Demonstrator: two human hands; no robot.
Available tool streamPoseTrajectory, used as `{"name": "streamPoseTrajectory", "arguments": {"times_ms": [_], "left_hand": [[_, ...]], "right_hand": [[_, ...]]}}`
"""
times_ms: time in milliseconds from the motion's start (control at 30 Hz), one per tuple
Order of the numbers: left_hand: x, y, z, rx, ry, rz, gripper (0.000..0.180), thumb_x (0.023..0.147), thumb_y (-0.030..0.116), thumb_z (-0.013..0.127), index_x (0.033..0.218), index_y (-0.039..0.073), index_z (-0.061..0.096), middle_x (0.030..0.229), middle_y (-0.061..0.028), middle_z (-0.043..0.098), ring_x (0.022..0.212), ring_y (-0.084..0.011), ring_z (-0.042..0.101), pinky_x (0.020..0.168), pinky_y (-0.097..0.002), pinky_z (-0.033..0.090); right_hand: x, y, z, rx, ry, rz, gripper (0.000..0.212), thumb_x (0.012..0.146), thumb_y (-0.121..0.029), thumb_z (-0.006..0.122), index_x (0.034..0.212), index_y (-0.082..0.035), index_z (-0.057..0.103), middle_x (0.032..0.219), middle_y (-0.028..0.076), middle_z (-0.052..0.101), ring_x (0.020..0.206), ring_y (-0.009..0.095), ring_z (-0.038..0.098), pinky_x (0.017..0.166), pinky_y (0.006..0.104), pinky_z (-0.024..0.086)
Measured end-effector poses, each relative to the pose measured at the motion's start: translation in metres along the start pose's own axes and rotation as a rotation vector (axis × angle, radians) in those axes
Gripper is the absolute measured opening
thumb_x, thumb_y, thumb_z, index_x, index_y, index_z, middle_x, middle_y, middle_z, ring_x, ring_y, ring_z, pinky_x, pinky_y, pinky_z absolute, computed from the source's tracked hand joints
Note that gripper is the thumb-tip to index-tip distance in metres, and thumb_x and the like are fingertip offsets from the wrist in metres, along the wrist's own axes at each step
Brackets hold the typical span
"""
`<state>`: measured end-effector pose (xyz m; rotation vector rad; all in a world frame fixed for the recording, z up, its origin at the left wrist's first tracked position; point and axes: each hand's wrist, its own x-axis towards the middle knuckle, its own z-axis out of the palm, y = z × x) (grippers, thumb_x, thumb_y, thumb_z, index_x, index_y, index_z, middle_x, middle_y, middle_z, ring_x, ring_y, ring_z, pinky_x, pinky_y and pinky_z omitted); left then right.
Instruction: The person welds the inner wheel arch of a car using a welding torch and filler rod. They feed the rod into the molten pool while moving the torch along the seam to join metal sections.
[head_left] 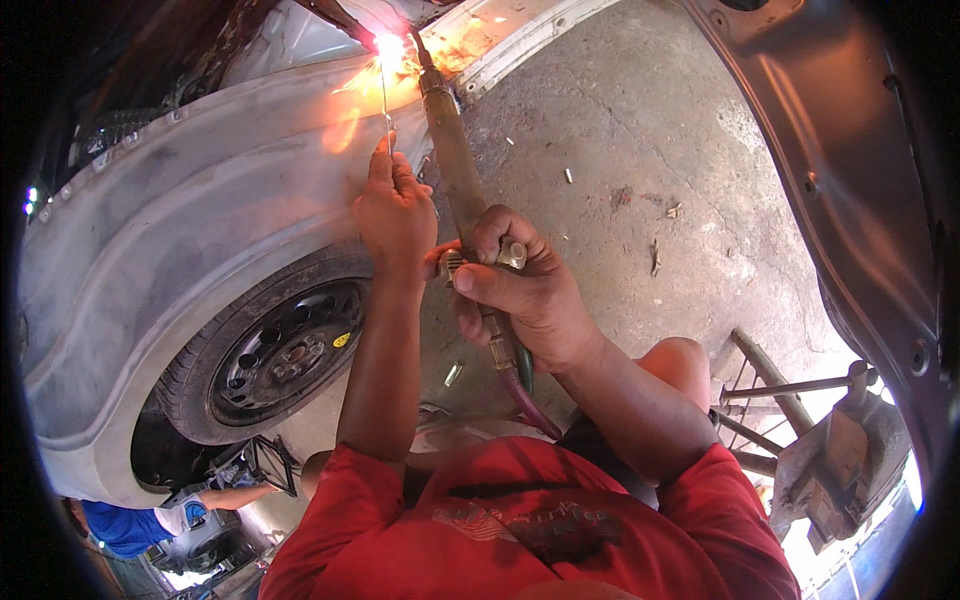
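Observation:
My right hand (530, 290) is wrapped round the valve end of a brass-coloured gas welding torch (455, 150), close to its two knobs. The torch points up and away, its tip beside a bright glow on the car body. Pinched in my left hand (398, 210) is a thin metal rod (384, 95), whose far end runs into that glow. The glare hides the exact spot where rod and metal meet. Orange light spreads over the upper edge of the grey car fender (250, 180). A reddish hose (525, 400) and a dark one trail from the torch toward my lap.
Below the fender is a wheel (285, 355) with a black steel rim. An open car door (800, 130) curves along the right. A metal stand (840, 450) is at the lower right. Another person in blue (125, 527) is at the lower left. Small scraps dot the concrete floor (620, 150).

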<state>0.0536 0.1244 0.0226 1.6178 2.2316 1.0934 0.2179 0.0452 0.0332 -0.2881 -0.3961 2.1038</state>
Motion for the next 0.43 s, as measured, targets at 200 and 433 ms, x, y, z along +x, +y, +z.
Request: {"name": "streamPoseTrajectory", "arguments": {"times_ms": [200, 433], "left_hand": [[0.0001, 0.0000, 0.0006, 0.021, 0.005, -0.023, 0.035, 0.106, 0.020, 0.050, 0.136, 0.010, 0.066, 0.077, -0.0142, 0.070, 0.064, -0.0217, 0.068, 0.061, -0.0386, 0.053], [-0.0012, 0.0049, -0.0031, 0.022, -0.019, -0.051, 0.037, 0.106, 0.023, 0.052, 0.138, 0.010, 0.064, 0.080, -0.0154, 0.072, 0.065, -0.0215, 0.068, 0.062, -0.0387, 0.054]], "right_hand": [[0.0018, 0.0024, -0.0023, -0.019, -0.003, -0.016, 0.021, 0.099, -0.003, 0.067, 0.099, -0.013, 0.049, 0.106, 0.012, 0.074, 0.065, 0.015, 0.068, 0.052, 0.0268, 0.053], [0.0032, 0.0037, -0.0052, -0.025, -0.036, -0.032, 0.020, 0.099, -0.004, 0.067, 0.099, -0.013, 0.049, 0.106, 0.012, 0.074, 0.065, 0.014, 0.068, 0.052, 0.0268, 0.053]]}}
